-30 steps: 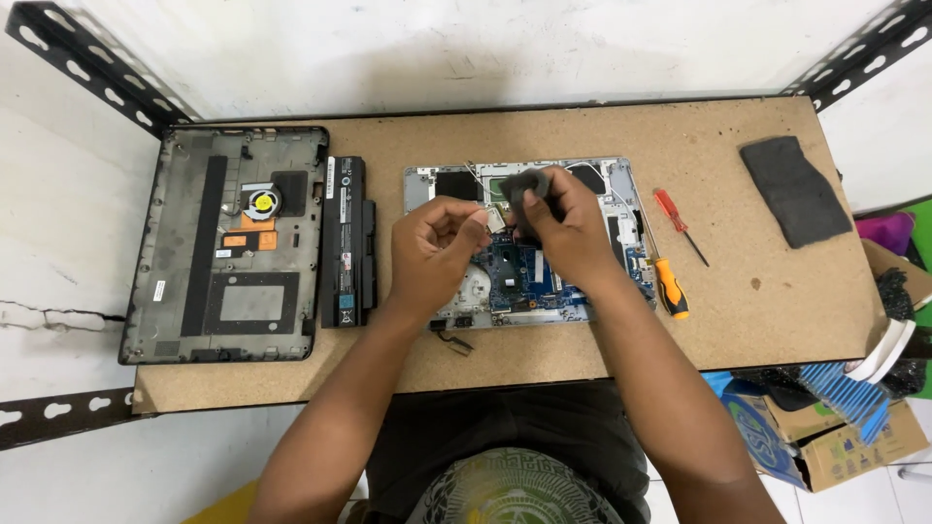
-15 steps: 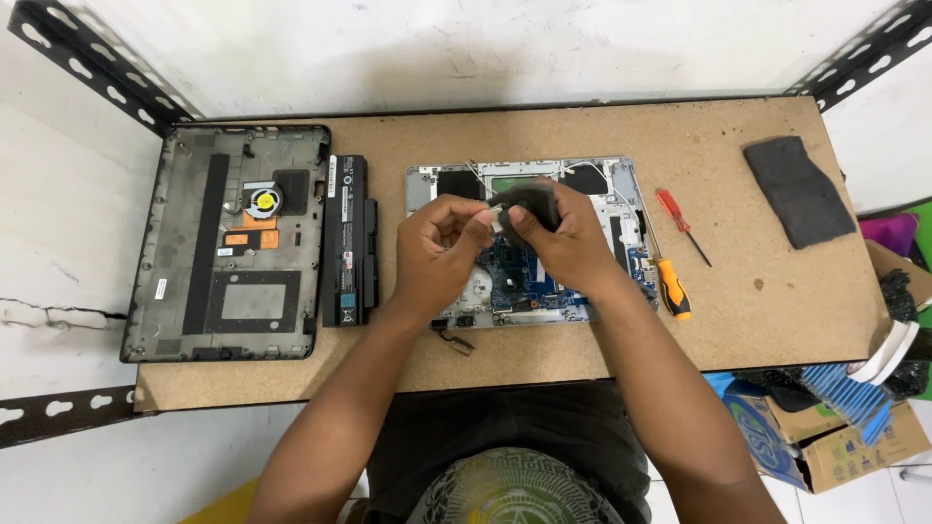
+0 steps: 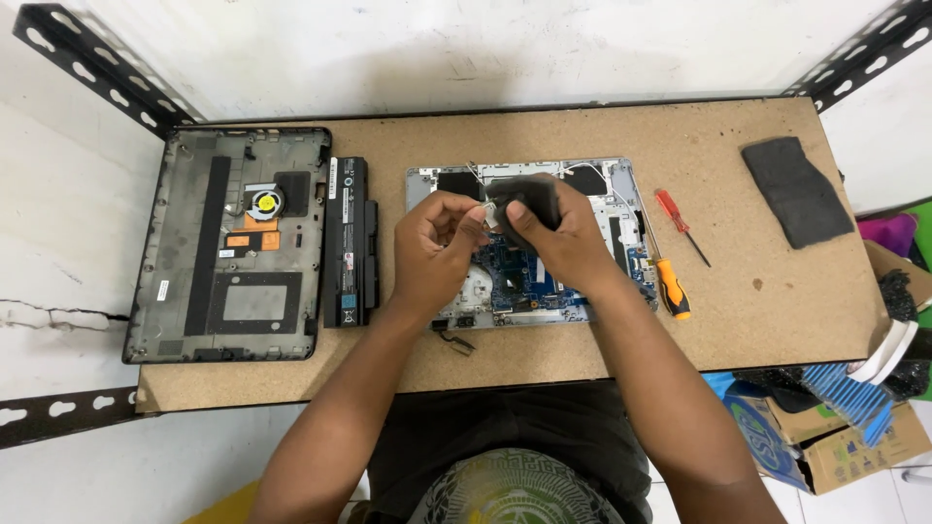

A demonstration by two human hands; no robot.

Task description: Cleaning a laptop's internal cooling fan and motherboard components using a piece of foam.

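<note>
An opened laptop base (image 3: 621, 194) with a blue circuit board (image 3: 524, 281) lies at the middle of the wooden table (image 3: 582, 340). My right hand (image 3: 563, 238) grips a small black part (image 3: 529, 199), blurred by motion, just above the board. My left hand (image 3: 437, 247) pinches the same part's left end, where a pale bit shows between the fingers. Both hands hover over the upper middle of the board.
A grey laptop bottom cover (image 3: 228, 243) lies at the left, a black battery (image 3: 349, 238) beside it. Red (image 3: 680, 218) and orange (image 3: 670, 286) screwdrivers lie right of the base. A dark cloth (image 3: 796, 189) sits far right. Boxes (image 3: 815, 437) stand beyond the table's right edge.
The black part has been lifted and turned between my hands; both hands shifted slightly left over the board.
</note>
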